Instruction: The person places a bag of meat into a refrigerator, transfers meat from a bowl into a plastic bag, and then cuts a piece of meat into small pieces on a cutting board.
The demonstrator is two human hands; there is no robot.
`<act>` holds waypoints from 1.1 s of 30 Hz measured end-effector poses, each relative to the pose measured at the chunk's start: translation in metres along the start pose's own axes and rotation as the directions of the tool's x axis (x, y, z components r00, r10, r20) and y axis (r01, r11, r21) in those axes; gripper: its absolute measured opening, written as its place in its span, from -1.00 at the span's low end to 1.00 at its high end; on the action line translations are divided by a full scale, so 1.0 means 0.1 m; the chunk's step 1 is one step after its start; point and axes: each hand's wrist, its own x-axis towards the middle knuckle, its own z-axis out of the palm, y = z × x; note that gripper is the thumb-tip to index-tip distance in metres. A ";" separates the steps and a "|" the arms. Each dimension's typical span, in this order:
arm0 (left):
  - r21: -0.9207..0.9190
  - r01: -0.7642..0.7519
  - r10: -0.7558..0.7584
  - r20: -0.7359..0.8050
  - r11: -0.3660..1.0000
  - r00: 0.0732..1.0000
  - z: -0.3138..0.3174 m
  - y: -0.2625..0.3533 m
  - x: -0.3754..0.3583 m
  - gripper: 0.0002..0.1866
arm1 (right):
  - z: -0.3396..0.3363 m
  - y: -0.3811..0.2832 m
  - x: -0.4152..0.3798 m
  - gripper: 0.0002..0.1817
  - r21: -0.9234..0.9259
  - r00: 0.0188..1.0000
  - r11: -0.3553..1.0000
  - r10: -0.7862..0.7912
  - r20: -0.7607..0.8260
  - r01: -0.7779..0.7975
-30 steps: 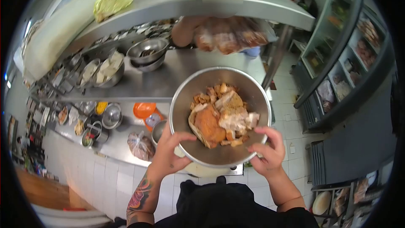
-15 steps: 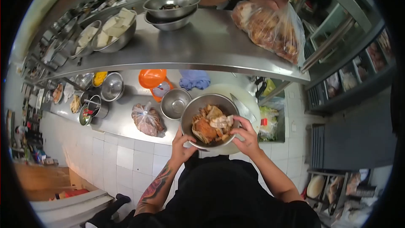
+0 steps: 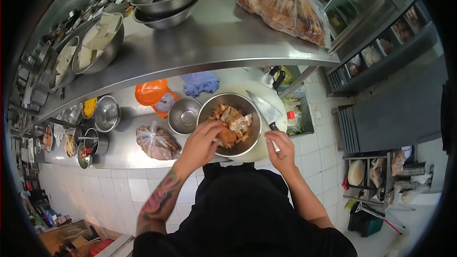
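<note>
Close to the body, the half-curled right hand meets the handle of the knife; the left hand, loosely bent, touches meat in the bowl, probably for easy reach. Either grip is unclear. Beyond: bagged meat.

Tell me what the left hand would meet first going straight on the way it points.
The left hand would most likely meet the orange-brown piece of meat inside the round silvery metal bowl first. Its fingertips may be touching it; the depth is unclear.
</note>
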 end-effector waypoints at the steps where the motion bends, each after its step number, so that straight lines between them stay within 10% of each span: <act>1: 0.029 -0.047 0.040 0.206 0.998 0.978 0.05 0.02 0.14 -0.26 | 0.05 -0.05 0.07 -0.82 -0.002 1.000 1.000 0.004 -0.005 -0.004; 5: 0.255 -0.102 -0.004 0.385 0.961 0.923 0.37 -0.11 0.41 -0.01 | 0.14 -0.05 0.33 -0.82 -0.070 0.984 0.983 -0.162 0.081 0.167; 9: 0.283 -0.025 -0.096 0.405 0.959 0.909 0.47 -0.13 0.37 0.06 | 0.10 0.16 0.33 -0.59 -0.085 0.997 0.994 0.072 -0.027 -0.074; 11: 0.302 -0.017 -0.107 0.389 0.953 0.915 0.49 -0.16 0.34 0.05 | 0.05 0.08 0.22 -0.38 -0.119 0.768 0.849 0.518 0.378 -0.514; 13: 0.212 0.036 -0.119 0.397 0.977 0.910 0.46 -0.12 0.40 -0.01 | 0.27 0.32 0.05 -0.24 -0.046 0.703 0.825 0.507 0.498 -0.563; 16: 0.245 -0.005 -0.073 0.310 0.969 0.948 0.51 -0.08 0.44 -0.07 | 0.56 0.32 0.17 -0.34 0.319 0.431 0.292 0.553 0.713 -0.902; 23: 0.253 0.121 -0.160 0.142 0.960 0.977 0.41 -0.01 0.66 -0.10 | 0.74 0.64 0.75 -0.53 0.462 0.579 0.350 0.495 0.648 -0.815; 27: 0.208 0.122 -0.081 -0.198 0.971 0.977 0.10 -0.17 0.88 -0.26 | 0.99 1.13 1.49 -0.53 0.464 0.611 0.400 0.465 0.641 -0.791; 30: -0.187 0.253 -0.314 -0.545 0.949 0.777 0.16 -0.78 0.95 -0.62 | 1.09 1.36 2.02 -0.60 0.446 0.629 0.444 0.577 0.522 -0.777; 33: 0.008 0.524 -0.521 -0.098 0.852 0.848 0.53 -1.74 1.21 -0.64 | 1.19 1.75 2.41 -0.65 0.383 0.655 0.541 0.514 0.554 -0.748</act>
